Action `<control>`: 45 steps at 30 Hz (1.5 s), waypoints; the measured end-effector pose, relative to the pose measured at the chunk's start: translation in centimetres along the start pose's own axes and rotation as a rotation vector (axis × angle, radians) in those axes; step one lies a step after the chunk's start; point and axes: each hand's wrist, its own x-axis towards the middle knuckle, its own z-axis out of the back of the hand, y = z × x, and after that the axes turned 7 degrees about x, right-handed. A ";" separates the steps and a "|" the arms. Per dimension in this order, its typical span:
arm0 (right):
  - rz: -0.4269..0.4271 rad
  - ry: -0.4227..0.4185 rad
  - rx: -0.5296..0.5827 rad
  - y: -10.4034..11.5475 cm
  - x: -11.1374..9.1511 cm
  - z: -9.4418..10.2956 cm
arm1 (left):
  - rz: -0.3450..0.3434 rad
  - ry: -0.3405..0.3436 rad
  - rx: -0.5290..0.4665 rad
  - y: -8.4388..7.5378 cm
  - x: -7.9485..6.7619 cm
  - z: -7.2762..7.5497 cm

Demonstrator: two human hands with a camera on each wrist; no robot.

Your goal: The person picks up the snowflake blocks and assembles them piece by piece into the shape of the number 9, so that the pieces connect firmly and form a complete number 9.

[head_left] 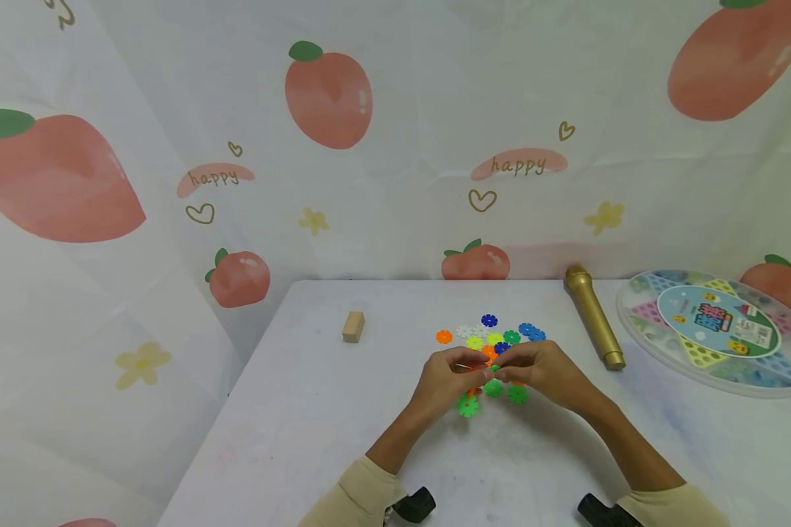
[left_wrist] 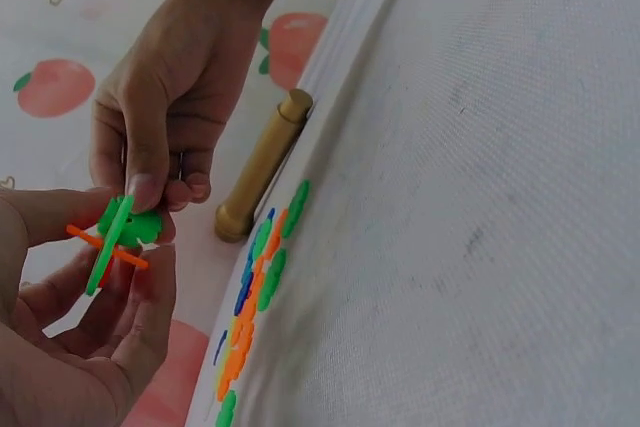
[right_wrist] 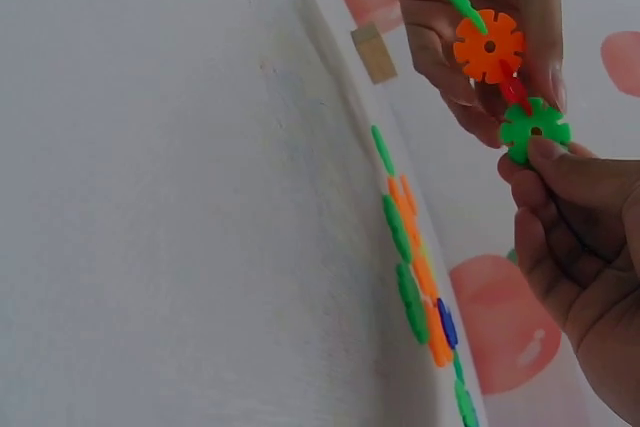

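Note:
Both hands are raised close together over a spread of notched plastic snowflake discs on the table. My left hand [head_left: 444,380] holds a small chain of interlocked discs. In the right wrist view the chain shows a green disc [right_wrist: 460,2] edge-on, an orange disc [right_wrist: 489,46] and a red disc [right_wrist: 514,90]. At the chain's other end, my right hand [right_wrist: 590,217] pinches a green disc [right_wrist: 536,127] between thumb and fingers, and its edge meets the red one. Fingers partly cover the chain in the head view.
Loose discs in several colours, among them an orange disc [head_left: 444,337] and a dark blue disc [head_left: 489,320], lie just beyond the hands. A wooden block [head_left: 353,327] stands at the left, a gold microphone-shaped object [head_left: 595,317] and a round board-game case [head_left: 718,333] at the right.

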 end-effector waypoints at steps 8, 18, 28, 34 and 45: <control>-0.001 0.025 -0.018 0.3 0.0 -0.3 | -0.018 -0.023 -0.014 -0.1 0.0 0.0; -0.065 -0.039 -0.196 -0.3 0.1 0.7 | -0.029 -0.032 0.009 0.0 0.0 0.4; -0.109 -0.020 -0.230 -1.5 0.2 1.5 | 0.023 -0.062 0.007 -0.2 0.2 0.7; -0.110 -0.012 -0.278 -2.1 0.2 1.7 | 0.034 -0.070 0.041 -0.1 0.2 0.7; -0.094 -0.004 -0.328 -2.2 0.1 1.6 | 0.012 -0.049 0.068 -0.1 0.1 0.8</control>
